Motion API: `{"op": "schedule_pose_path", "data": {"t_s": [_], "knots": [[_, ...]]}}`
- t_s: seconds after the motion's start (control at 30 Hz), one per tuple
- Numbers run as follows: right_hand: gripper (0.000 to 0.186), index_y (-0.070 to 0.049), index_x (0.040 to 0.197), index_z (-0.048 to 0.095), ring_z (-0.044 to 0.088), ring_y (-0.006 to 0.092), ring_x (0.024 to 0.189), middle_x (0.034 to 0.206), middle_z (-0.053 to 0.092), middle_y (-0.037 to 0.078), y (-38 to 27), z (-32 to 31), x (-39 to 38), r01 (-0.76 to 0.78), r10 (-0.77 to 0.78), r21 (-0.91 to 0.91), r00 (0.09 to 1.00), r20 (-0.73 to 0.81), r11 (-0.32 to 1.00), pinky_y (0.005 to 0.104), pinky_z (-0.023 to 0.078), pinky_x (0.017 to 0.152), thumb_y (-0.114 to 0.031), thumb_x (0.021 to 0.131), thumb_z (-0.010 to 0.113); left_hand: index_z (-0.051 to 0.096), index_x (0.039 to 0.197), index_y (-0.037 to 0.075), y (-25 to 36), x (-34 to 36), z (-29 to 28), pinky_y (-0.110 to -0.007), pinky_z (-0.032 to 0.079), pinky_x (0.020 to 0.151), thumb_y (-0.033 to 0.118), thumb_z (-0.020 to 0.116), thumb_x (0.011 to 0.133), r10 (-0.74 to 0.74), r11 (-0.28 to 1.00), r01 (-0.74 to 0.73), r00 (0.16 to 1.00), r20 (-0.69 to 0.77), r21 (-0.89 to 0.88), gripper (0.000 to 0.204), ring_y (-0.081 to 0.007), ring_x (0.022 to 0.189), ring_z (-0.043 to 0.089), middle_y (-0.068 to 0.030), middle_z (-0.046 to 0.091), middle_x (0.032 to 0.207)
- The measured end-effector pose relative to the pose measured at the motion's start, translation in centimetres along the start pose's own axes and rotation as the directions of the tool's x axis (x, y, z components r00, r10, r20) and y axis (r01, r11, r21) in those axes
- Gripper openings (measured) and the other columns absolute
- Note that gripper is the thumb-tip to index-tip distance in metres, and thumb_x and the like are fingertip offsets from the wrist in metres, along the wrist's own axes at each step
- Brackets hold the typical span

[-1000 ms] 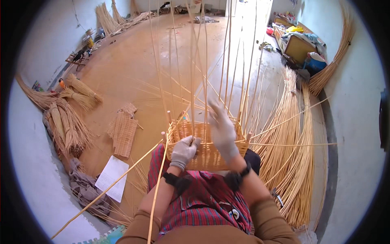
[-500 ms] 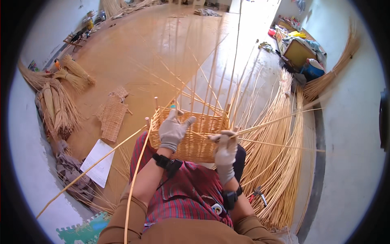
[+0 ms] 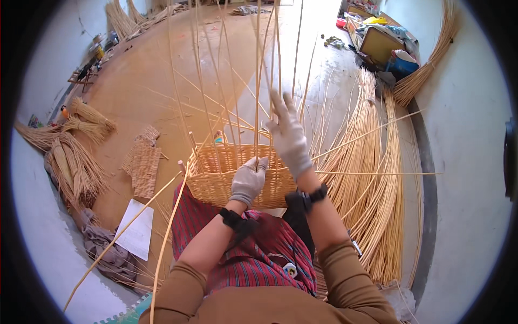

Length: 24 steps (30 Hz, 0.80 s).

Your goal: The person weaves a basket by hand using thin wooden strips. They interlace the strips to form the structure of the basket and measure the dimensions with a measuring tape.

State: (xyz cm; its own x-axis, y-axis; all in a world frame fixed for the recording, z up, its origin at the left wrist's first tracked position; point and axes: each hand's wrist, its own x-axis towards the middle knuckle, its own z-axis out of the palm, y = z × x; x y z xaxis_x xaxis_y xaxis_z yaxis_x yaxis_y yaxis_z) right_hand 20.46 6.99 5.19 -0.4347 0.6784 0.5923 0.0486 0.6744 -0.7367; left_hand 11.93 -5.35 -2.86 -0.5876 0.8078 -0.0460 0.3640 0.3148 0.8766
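Observation:
A woven wicker basket rests across my lap, with several thin upright rods rising from its rim. My left hand, in a pale work glove, is closed on an upright wicker rod at the near rim. Higher up on the right, my gloved right hand is raised with its fingers stretched out among the rods. It appears to grip nothing. Two loose rods stick out past the basket's right side. On the left, thicker rods slant down from a peg-like corner post.
Long bundles of wicker rods lie on the floor at right, and another bundle leans on the wall. At left are a woven panel, a paper sheet, dark cloth and shorter bundles.
My right hand has let go of the loose rods at the right side and risen up among the uprights. My left hand has shifted right and closed on an upright rod. The view has tilted.

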Motion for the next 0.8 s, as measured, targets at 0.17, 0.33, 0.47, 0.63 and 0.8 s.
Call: {"op": "schedule_pose_path", "data": {"t_s": [0.17, 0.33, 0.47, 0.63, 0.8], "knots": [[0.032, -0.006, 0.137, 0.053, 0.062, 0.0127, 0.076, 0.099, 0.07, 0.01, 4.3, -4.3, -10.3, -0.36, 0.485, 0.406, 0.833, -0.265, 0.84, 0.0238, 0.051, 0.062, -0.022, 0.11, 0.045, 0.069, 0.088, 0.005, -0.4, 1.1, -0.3, -0.033, 0.052, 0.07, 0.028, 0.071, 0.099, -0.034, 0.999, 0.034, 0.999, 0.02, 0.003, 0.026, -0.0141, 0.07, 0.061, -0.0058, 0.069, 0.073], [0.019, -0.007, 0.122, 0.064, 0.065, 0.0099, 0.069, 0.091, 0.071, 0.006, -1.4, -1.6, -17.7, -0.632, 0.646, 0.461, 0.748, 0.151, 0.623, 0.0223, 0.053, 0.055, -0.017, 0.109, 0.054, 0.065, 0.11, 0.003, -3.4, -0.1, 0.1, -0.032, 0.053, 0.082, 0.009, 0.074, 0.093, 0.092, 0.903, -0.094, 0.995, -0.024, -0.419, 0.021, -0.0152, 0.091, 0.064, -0.0102, 0.07, 0.107], [0.025, 0.0, 0.129, 0.062, 0.067, 0.0179, 0.108, 0.12, 0.068, 0.016, -6.7, 5.1, -13.2, -0.438, 0.321, 0.584, 0.899, 0.298, 0.683, 0.0322, 0.056, 0.089, -0.011, 0.108, 0.055, 0.062, 0.122, 0.004, -4.3, -6.4, -6.2, -0.038, 0.054, 0.086, 0.001, 0.069, 0.091, 0.417, 0.906, -0.423, 0.886, -0.202, 0.012, 0.032, -0.027, 0.098, 0.068, -0.016, 0.066, 0.118], [0.088, 0.007, 0.152, 0.041, 0.038, 0.0389, 0.147, 0.157, 0.035, 0.035, -2.5, 21.1, -4.6, -0.599, 0.522, 0.34, 0.8, 0.296, 0.725, 0.0439, 0.034, 0.119, -0.045, 0.091, 0.078, 0.057, 0.134, 0.008, -11.0, -7.9, -13.3, -0.044, 0.054, 0.09, 0.008, 0.075, 0.086, 0.344, 0.877, -0.156, 0.864, -0.368, 0.455, 0.052, -0.0332, 0.114, 0.063, -0.0154, 0.063, 0.122], [0.097, 0.008, 0.152, 0.041, 0.045, 0.0332, 0.138, 0.148, 0.048, 0.029, 0.0, 25.8, -4.3, -0.459, 0.562, 0.567, 0.827, -0.009, 0.684, 0.0409, 0.036, 0.115, -0.05, 0.085, 0.082, 0.054, 0.142, 0.016, -11.1, -6.7, -15.9, -0.042, 0.056, 0.081, 0.01, 0.078, 0.082, 0.452, 0.703, -0.196, 0.865, -0.217, 0.683, 0.066, -0.0307, 0.101, 0.068, -0.0092, 0.068, 0.115]]}}
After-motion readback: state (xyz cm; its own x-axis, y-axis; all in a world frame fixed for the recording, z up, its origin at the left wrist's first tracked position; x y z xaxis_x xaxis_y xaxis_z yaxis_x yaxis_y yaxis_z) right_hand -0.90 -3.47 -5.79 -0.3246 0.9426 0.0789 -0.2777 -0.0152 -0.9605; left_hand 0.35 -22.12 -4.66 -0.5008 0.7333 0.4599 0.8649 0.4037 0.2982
